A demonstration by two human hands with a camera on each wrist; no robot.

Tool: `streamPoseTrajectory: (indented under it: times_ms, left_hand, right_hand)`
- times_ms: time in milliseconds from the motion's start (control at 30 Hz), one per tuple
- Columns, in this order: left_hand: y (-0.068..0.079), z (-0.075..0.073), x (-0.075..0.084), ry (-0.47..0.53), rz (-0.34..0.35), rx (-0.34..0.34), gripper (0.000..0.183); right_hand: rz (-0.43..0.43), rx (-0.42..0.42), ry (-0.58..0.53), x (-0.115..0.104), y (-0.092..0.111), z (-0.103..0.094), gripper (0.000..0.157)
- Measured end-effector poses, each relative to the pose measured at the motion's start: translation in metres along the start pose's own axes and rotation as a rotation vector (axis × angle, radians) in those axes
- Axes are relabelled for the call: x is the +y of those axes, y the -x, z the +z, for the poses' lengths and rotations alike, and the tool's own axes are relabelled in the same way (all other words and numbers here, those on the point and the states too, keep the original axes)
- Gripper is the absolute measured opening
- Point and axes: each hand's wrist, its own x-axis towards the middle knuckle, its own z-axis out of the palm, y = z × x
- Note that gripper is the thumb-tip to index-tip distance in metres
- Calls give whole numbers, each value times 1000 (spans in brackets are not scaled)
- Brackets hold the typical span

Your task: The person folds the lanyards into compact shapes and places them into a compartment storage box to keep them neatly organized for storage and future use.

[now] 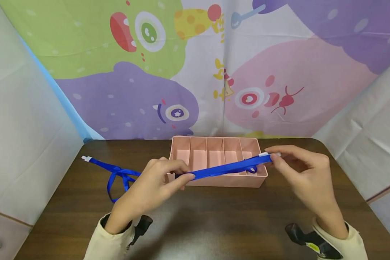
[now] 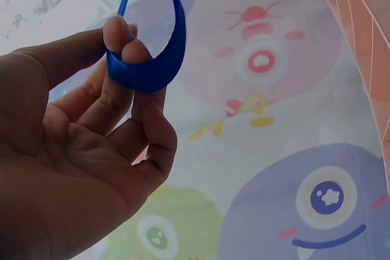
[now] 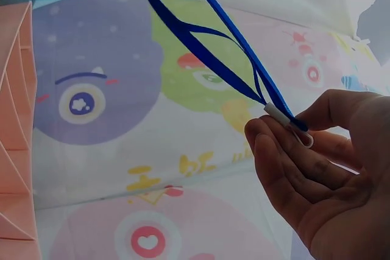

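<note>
A blue lanyard [image 1: 225, 169] is stretched between the two hands above the front of a pink divided box [image 1: 229, 182]. My left hand [image 1: 152, 182] pinches one end of it between thumb and fingers; in the left wrist view the blue strap [image 2: 149, 76] loops around the fingertips. At the other end, my right hand [image 1: 307, 175] pinches the lanyard beside its white clip [image 3: 277, 114]. Part of the strap hangs in a small loop below, near the box's right side. A second blue lanyard [image 1: 112, 168] with a white end lies on the table, partly hidden behind the left hand.
The box has several narrow compartments and stands near the back edge of the dark wooden table [image 1: 221, 224]. Behind it hangs a cartoon-printed cloth [image 1: 195, 47]. White sheets [image 1: 29, 108] enclose the left and right sides.
</note>
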Motion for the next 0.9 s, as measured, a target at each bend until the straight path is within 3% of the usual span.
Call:
streamPoseTrajectory:
  times_ms: [200,433,733,900]
  left_hand:
    - [2,-5,-2,-23,13,48,8]
    - [2,-11,-1,-61,80,116,9]
    - [5,-22,0,-109,82,148,14]
    - [6,-24,-4,-153,113,176,6]
  right_hand:
    - [2,-5,-5,1,-1,0,24]
    - [5,-19,6,2,0,-1,25]
    - [-6,-5,-104,2,-1,-5,25]
    - [-7,1,-124,0,-2,-6,24]
